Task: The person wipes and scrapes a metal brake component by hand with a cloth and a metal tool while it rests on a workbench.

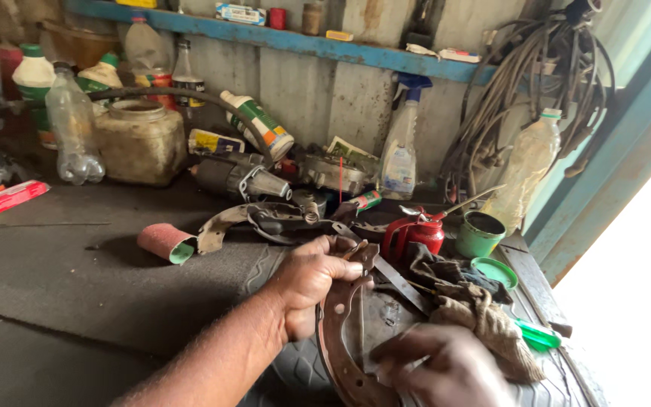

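Note:
My left hand (309, 283) grips the upper part of a rusty, curved brake shoe (334, 339) that rests on a dark rubber tyre (295, 369) on the workbench. My right hand (446, 365) sits low at the bottom edge, fingers closed on the lower end of a flat metal file (401, 283) that runs up across the shoe. A dirty rag (484, 316) lies just right of the shoe, touching my right hand.
A red oil can (414, 235), a green tin (480, 234) with its lid (494, 271), a green-handled screwdriver (536, 337), a sandpaper roll (166, 243), a second brake shoe (224, 222), motor parts, bottles and a spray bottle (399, 154) crowd the bench's back. Cables (529, 83) hang at right.

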